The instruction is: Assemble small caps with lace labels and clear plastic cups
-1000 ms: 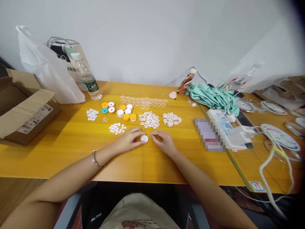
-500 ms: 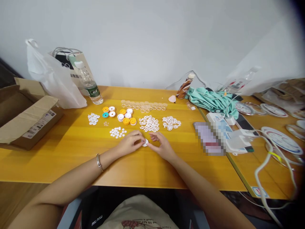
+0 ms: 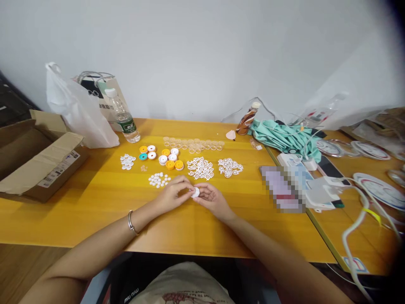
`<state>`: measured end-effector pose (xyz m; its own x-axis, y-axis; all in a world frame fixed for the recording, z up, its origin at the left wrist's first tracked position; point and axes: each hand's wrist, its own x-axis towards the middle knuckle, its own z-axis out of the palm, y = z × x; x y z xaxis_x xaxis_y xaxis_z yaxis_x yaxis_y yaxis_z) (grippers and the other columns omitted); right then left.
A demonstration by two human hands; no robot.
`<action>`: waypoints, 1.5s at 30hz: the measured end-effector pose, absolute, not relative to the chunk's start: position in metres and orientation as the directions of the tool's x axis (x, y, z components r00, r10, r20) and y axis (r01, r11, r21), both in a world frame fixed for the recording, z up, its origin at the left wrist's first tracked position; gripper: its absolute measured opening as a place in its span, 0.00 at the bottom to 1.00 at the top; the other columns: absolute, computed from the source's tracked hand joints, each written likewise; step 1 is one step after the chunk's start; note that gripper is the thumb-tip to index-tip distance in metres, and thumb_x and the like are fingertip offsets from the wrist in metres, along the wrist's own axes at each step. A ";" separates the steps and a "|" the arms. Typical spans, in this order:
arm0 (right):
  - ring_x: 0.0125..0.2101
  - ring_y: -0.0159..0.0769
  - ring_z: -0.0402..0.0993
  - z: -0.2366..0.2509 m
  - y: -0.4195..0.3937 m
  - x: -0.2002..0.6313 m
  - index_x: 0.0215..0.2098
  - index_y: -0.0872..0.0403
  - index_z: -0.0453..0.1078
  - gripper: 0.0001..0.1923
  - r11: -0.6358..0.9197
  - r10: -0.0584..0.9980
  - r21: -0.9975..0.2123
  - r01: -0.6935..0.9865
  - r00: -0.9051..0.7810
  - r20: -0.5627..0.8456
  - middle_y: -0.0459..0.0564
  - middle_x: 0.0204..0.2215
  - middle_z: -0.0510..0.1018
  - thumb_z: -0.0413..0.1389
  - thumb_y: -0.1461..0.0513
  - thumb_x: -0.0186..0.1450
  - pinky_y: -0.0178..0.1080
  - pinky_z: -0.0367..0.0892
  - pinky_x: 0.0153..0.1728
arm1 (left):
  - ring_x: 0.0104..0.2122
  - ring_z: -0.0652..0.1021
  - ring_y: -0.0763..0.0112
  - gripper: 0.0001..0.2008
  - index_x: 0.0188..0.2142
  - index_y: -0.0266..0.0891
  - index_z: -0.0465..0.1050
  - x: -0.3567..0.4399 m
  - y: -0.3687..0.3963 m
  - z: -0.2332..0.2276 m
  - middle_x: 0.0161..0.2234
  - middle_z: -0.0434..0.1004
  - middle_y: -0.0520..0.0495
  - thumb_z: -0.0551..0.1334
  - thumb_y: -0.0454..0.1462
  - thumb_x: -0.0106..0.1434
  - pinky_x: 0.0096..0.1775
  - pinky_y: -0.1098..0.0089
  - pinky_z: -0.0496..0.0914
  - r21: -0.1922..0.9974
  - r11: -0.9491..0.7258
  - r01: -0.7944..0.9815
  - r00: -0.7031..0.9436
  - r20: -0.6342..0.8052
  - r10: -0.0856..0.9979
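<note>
Two hands meet just above the yellow surface (image 3: 95, 198), nearest the camera, both pinching one small white disc (image 3: 195, 192) between them. The left hand (image 3: 173, 195), a bangle on its wrist, has its fingers curled in with thumb and fingertips closed on the disc's left edge. The right hand (image 3: 211, 198) is likewise curled, its fingertips on the disc's right side. The disc is tilted up off the surface, held between the two.

By the look of it, the step in hand is fitting or pressing something into this disc; whether a part already sits in it is too small to tell. The next move seems to call for a firm, even squeeze with the piece held square, since a part so small could slip from the fingertips.

Just beyond the hands lies a cluster of small white buttons (image 3: 159, 180), and to its right two heaps of white lacy cut-outs (image 3: 200, 168). Further back stand orange, white and teal caps (image 3: 167, 156), then a row of clear cups (image 3: 193, 144). Farthest off, a water bottle (image 3: 123, 116) stands near the wall beside a white plastic bag (image 3: 76, 109), with an open cardboard box (image 3: 38, 156) at the far left.
</note>
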<state>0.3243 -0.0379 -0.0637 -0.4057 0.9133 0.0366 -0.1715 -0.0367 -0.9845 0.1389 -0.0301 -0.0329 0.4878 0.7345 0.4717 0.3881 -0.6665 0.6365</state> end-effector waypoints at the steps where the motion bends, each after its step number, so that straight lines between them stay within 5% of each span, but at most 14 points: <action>1: 0.34 0.30 0.76 -0.063 -0.037 0.323 0.41 0.51 0.67 0.19 -0.047 0.916 -0.983 -0.177 -0.401 0.028 0.45 0.33 0.79 0.64 0.60 0.52 0.37 0.70 0.43 | 0.33 0.71 0.72 0.06 0.36 0.37 0.73 0.139 -0.031 -0.032 0.32 0.70 0.47 0.58 0.35 0.63 0.36 0.69 0.67 0.634 -0.668 0.390 0.486 0.474 0.734; 10: 0.33 0.31 0.76 -0.064 -0.030 0.319 0.39 0.52 0.69 0.18 -0.071 0.941 -0.986 -0.148 -0.339 -0.017 0.45 0.31 0.79 0.65 0.61 0.51 0.38 0.69 0.42 | 0.43 0.71 0.65 0.11 0.45 0.41 0.70 0.112 -0.001 -0.023 0.41 0.70 0.45 0.58 0.39 0.63 0.47 0.62 0.65 0.513 -0.641 0.571 0.414 0.494 0.764; 18: 0.34 0.32 0.77 -0.064 -0.035 0.319 0.41 0.52 0.70 0.19 -0.054 0.939 -0.989 -0.137 -0.343 -0.004 0.47 0.33 0.80 0.65 0.60 0.50 0.39 0.71 0.43 | 0.45 0.67 0.58 0.18 0.47 0.40 0.70 0.087 0.050 -0.007 0.47 0.66 0.42 0.58 0.46 0.61 0.48 0.59 0.62 0.128 -0.609 0.783 0.562 0.275 0.780; 24: 0.35 0.33 0.77 -0.063 -0.035 0.319 0.41 0.52 0.71 0.20 -0.061 0.948 -0.987 -0.149 -0.319 -0.011 0.47 0.33 0.80 0.65 0.60 0.50 0.41 0.71 0.44 | 0.47 0.66 0.56 0.16 0.43 0.41 0.72 0.095 0.064 -0.011 0.48 0.66 0.42 0.59 0.46 0.59 0.49 0.57 0.59 0.130 -0.619 0.774 0.601 0.156 0.784; 31: 0.36 0.35 0.77 -0.061 -0.037 0.319 0.42 0.51 0.72 0.20 -0.058 0.955 -0.985 -0.161 -0.296 -0.008 0.47 0.35 0.80 0.65 0.60 0.50 0.43 0.70 0.46 | 0.46 0.67 0.59 0.12 0.40 0.38 0.74 0.099 0.062 -0.006 0.44 0.68 0.42 0.59 0.41 0.60 0.51 0.58 0.60 0.332 -0.612 0.718 0.584 0.192 0.789; 34: 0.37 0.36 0.77 -0.057 -0.038 0.320 0.42 0.51 0.72 0.20 -0.038 0.964 -0.984 -0.173 -0.267 0.010 0.47 0.35 0.81 0.65 0.60 0.50 0.44 0.70 0.47 | 0.45 0.69 0.62 0.14 0.42 0.39 0.72 0.103 0.044 0.004 0.44 0.70 0.43 0.62 0.43 0.58 0.51 0.59 0.60 0.594 -0.550 0.588 0.508 0.258 0.822; 38: 0.38 0.35 0.77 -0.048 -0.041 0.324 0.43 0.50 0.72 0.20 -0.018 0.967 -0.980 -0.200 -0.254 0.034 0.47 0.36 0.81 0.64 0.60 0.51 0.44 0.70 0.47 | 0.39 0.72 0.69 0.16 0.46 0.39 0.71 0.109 0.009 0.001 0.44 0.72 0.44 0.61 0.42 0.60 0.41 0.68 0.66 0.974 -0.176 0.142 0.416 0.103 0.904; 41: 0.38 0.35 0.77 -0.041 -0.043 0.327 0.44 0.50 0.72 0.20 -0.001 0.965 -0.979 -0.204 -0.256 0.053 0.47 0.37 0.81 0.64 0.61 0.52 0.43 0.70 0.47 | 0.39 0.72 0.72 0.18 0.50 0.43 0.69 0.114 -0.012 -0.010 0.50 0.70 0.44 0.61 0.41 0.60 0.37 0.73 0.66 0.995 0.010 -0.101 0.445 0.036 0.895; 45: 0.39 0.35 0.77 -0.039 -0.045 0.330 0.45 0.49 0.72 0.21 0.031 0.964 -0.983 -0.182 -0.255 0.077 0.47 0.38 0.80 0.64 0.60 0.52 0.43 0.71 0.47 | 0.39 0.73 0.72 0.20 0.53 0.45 0.67 0.119 -0.023 -0.019 0.46 0.73 0.45 0.61 0.38 0.61 0.42 0.70 0.67 0.985 0.055 -0.166 0.491 0.034 0.871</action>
